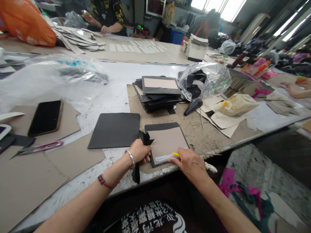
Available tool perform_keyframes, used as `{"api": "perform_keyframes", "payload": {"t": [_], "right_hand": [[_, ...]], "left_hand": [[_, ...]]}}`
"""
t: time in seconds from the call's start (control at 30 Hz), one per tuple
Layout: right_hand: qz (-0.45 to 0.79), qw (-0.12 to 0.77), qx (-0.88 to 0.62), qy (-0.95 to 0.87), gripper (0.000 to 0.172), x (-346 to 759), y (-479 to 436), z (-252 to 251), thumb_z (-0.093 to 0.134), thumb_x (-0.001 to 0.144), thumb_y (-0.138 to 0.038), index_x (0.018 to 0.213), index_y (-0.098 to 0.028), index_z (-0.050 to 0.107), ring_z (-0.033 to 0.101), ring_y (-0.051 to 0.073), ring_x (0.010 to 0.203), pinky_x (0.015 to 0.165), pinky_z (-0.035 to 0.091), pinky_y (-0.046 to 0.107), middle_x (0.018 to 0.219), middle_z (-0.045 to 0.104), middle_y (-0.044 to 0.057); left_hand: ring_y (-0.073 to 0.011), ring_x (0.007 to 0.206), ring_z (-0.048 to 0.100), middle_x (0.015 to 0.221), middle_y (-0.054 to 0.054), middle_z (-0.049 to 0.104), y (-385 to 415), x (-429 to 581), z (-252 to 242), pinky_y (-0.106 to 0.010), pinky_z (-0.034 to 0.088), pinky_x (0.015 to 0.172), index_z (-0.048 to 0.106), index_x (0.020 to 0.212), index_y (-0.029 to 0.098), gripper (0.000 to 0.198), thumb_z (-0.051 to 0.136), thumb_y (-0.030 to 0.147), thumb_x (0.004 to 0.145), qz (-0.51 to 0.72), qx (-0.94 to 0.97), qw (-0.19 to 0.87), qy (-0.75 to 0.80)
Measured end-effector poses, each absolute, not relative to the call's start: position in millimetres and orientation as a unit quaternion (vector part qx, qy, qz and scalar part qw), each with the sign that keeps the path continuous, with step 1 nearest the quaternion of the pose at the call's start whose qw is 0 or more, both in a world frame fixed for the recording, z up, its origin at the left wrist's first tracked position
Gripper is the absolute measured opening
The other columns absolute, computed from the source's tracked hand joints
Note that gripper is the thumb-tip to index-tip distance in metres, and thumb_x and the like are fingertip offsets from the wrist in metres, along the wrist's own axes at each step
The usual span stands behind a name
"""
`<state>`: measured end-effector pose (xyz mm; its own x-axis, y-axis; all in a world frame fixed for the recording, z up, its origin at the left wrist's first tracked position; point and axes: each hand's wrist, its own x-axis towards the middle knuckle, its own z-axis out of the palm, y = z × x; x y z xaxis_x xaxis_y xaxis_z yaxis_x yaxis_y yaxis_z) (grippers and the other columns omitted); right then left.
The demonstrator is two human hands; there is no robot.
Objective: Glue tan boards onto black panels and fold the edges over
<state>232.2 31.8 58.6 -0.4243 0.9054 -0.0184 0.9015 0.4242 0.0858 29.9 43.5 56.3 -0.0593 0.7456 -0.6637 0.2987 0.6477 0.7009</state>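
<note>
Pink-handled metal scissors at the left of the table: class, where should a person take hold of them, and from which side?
Probably best by the pink handles, coming from the right, the side where the bare left hand is. The scissors lie flat, with their pointed blades aimed left, away from that hand, so this keeps it clear of the tips.

Bright windows [232, 10] glare high in a dim grey wall [184, 13] at the back, where a framed panel [155, 7] and a blue bin [177, 37] sit beyond a long beige-topped table [172, 55], which stands just behind a scuffed, white-topped worktable [119, 72].
</note>
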Motion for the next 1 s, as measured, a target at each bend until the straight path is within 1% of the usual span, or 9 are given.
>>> {"api": "perform_keyframes", "payload": {"t": [0.1, 0.17, 0.27, 0.33, 0.47, 0.63, 0.77, 0.9, 1.0], "right_hand": [[0.014, -0.001, 0.515, 0.857, 0.035, 225, 26, 60, 0.052, 0.078, -0.054, 0.074, -0.019, 0.055, 0.057, 0.018, 0.067, 0.054, 0.031, 0.025, 0.069, 0.062, 0.004], [0.008, -0.025, 0.494, 0.869, 0.032, 228, 26, 64, 0.046, 0.084, -0.047, 0.071, -0.019, 0.054, 0.056, 0.016, 0.064, 0.054, 0.031, 0.025, 0.066, 0.061, 0.004], [0.0, -0.073, 0.49, 0.869, 0.033, 235, 31, 74, 0.036, 0.091, -0.036, 0.068, -0.019, 0.053, 0.055, 0.015, 0.06, 0.054, 0.032, 0.025, 0.062, 0.058, 0.003], [-0.042, -0.108, 0.492, 0.863, 0.03, 236, 36, 83, 0.034, 0.091, -0.032, 0.073, -0.019, 0.055, 0.056, 0.015, 0.062, 0.057, 0.035, 0.025, 0.066, 0.059, 0.003], [-0.206, -0.175, 0.48, 0.835, 0.019, 220, 40, 100, 0.043, 0.086, -0.031, 0.087, -0.02, 0.058, 0.057, 0.015, 0.074, 0.069, 0.041, 0.026, 0.082, 0.061, 0.003], [-0.333, -0.236, 0.481, 0.776, 0.016, 191, 36, 101, 0.058, 0.076, -0.033, 0.082, -0.019, 0.057, 0.054, 0.012, 0.065, 0.062, 0.042, 0.023, 0.072, 0.058, -0.001], [-0.323, -0.231, 0.497, 0.772, 0.017, 185, 33, 99, 0.057, 0.077, -0.03, 0.066, -0.019, 0.049, 0.051, 0.012, 0.063, 0.06, 0.039, 0.022, 0.065, 0.054, -0.002], [-0.281, -0.196, 0.516, 0.785, 0.017, 189, 32, 102, 0.055, 0.078, -0.03, 0.067, -0.02, 0.048, 0.051, 0.012, 0.063, 0.058, 0.037, 0.022, 0.066, 0.054, -0.002], [-0.221, -0.155, 0.535, 0.801, 0.021, 195, 25, 101, 0.054, 0.079, -0.033, 0.064, -0.02, 0.047, 0.049, 0.013, 0.06, 0.056, 0.035, 0.023, 0.064, 0.053, -0.002]], "left_hand": [[-0.0107, 0.03, 0.043, 0.034, -0.001, 0.049, 48, 26, 56, -0.023, 0.036, 0.036, 0.044, 0.04, 0.016, 0.037, 0.055, 0.024, 0.075, 0.187, 0.39, 0.57, 0.699], [-0.0129, 0.032, 0.044, 0.033, 0.0, 0.046, 50, 21, 60, -0.024, 0.035, 0.037, 0.044, 0.041, 0.017, 0.035, 0.062, 0.028, 0.069, 0.193, 0.406, 0.546, 0.707], [-0.0153, 0.048, 0.051, 0.043, 0.002, 0.049, 47, 11, 71, -0.023, 0.035, 0.044, 0.05, 0.052, 0.017, 0.025, 0.07, 0.028, 0.06, 0.245, 0.435, 0.483, 0.719], [-0.0137, 0.057, 0.051, 0.052, 0.003, 0.05, 40, 9, 80, -0.021, 0.034, 0.048, 0.05, 0.058, 0.018, 0.022, 0.07, 0.028, 0.06, 0.282, 0.452, 0.464, 0.708], [-0.0085, 0.041, 0.037, 0.043, 0.006, 0.038, 18, 19, 92, -0.022, 0.03, 0.042, 0.04, 0.053, 0.02, 0.03, 0.06, 0.037, 0.068, 0.283, 0.457, 0.538, 0.649], [-0.0048, 0.035, 0.029, 0.039, 0.009, 0.034, 1, 35, 91, -0.02, 0.024, 0.037, 0.047, 0.06, 0.017, 0.035, 0.066, 0.046, 0.06, 0.322, 0.404, 0.654, 0.552], [-0.0051, 0.033, 0.035, 0.039, 0.006, 0.042, -4, 39, 84, -0.019, 0.025, 0.035, 0.053, 0.065, 0.014, 0.036, 0.069, 0.045, 0.057, 0.336, 0.354, 0.687, 0.538], [-0.0066, 0.036, 0.044, 0.044, 0.001, 0.052, -7, 43, 85, -0.018, 0.031, 0.038, 0.054, 0.058, 0.013, 0.033, 0.067, 0.043, 0.061, 0.333, 0.323, 0.707, 0.533], [-0.0088, 0.039, 0.05, 0.049, -0.002, 0.058, -14, 44, 84, -0.02, 0.036, 0.04, 0.057, 0.057, 0.013, 0.033, 0.068, 0.044, 0.058, 0.329, 0.31, 0.711, 0.538]]}}
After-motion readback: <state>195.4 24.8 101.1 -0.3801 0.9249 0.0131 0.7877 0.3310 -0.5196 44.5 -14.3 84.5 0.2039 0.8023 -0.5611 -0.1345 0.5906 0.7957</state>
